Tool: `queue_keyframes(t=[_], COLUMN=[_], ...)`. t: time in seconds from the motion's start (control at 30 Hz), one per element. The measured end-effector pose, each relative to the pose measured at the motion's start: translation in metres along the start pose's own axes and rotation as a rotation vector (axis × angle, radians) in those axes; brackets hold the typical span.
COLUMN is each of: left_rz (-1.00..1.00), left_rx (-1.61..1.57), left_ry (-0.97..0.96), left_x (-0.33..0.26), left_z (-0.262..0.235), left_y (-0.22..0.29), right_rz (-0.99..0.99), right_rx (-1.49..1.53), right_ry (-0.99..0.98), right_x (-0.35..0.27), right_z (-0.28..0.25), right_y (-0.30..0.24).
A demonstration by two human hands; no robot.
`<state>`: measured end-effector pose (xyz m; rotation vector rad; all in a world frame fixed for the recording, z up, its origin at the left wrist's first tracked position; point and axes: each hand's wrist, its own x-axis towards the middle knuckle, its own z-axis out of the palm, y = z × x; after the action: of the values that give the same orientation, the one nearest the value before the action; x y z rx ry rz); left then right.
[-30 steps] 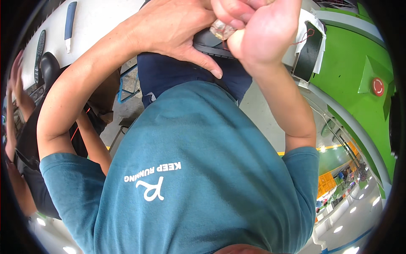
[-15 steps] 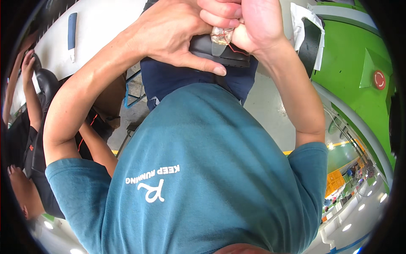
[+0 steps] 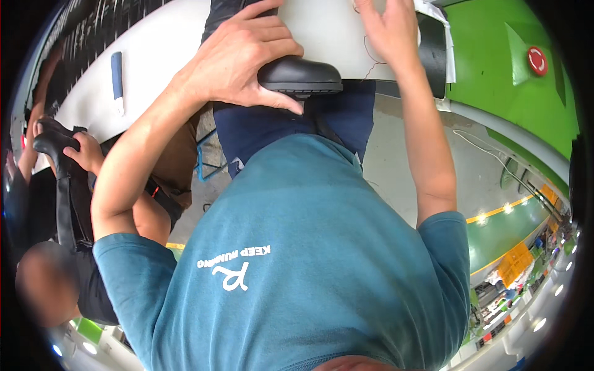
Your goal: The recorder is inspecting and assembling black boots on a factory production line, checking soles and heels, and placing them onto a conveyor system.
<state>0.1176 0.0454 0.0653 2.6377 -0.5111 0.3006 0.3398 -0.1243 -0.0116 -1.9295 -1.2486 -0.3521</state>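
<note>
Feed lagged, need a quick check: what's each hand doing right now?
Left hand: open, fingers spread over the black pad, holding nothing.
Right hand: open over the white table, holding nothing.

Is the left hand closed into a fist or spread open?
Spread open: the left hand rests on the black pad, fingers apart.

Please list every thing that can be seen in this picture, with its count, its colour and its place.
table: one, white, across the top
black padded armrest: one, at the table's near edge, centre top
flat blue object: one, on the table, upper left
thin cord: one, dark, on the table near the right hand
black flat object: one, on white paper, upper right
red round button: one, on the green surface, far upper right
other person: one, in dark clothes, left edge
teal shirt: one, centre and bottom
left hand: spread, resting on the armrest
right hand: open, over the table, holding nothing that shows
</note>
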Motion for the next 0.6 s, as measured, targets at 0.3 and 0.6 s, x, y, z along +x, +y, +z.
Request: queue_keyframes(t=[0.3, 0.6], left_rz=[-0.274, -0.798], left_rx=[-0.825, -0.599], left_ry=[1.184, 0.886], left_x=[-0.03, -0.144], left_z=[0.024, 0.045], left_y=[0.06, 0.071], right_rz=[0.126, -0.16], right_rx=[0.757, 0.469], right_ry=[-0.209, -0.338], right_x=[-0.017, -0.05], right_z=[-0.059, -0.023], right_y=[-0.053, -0.094])
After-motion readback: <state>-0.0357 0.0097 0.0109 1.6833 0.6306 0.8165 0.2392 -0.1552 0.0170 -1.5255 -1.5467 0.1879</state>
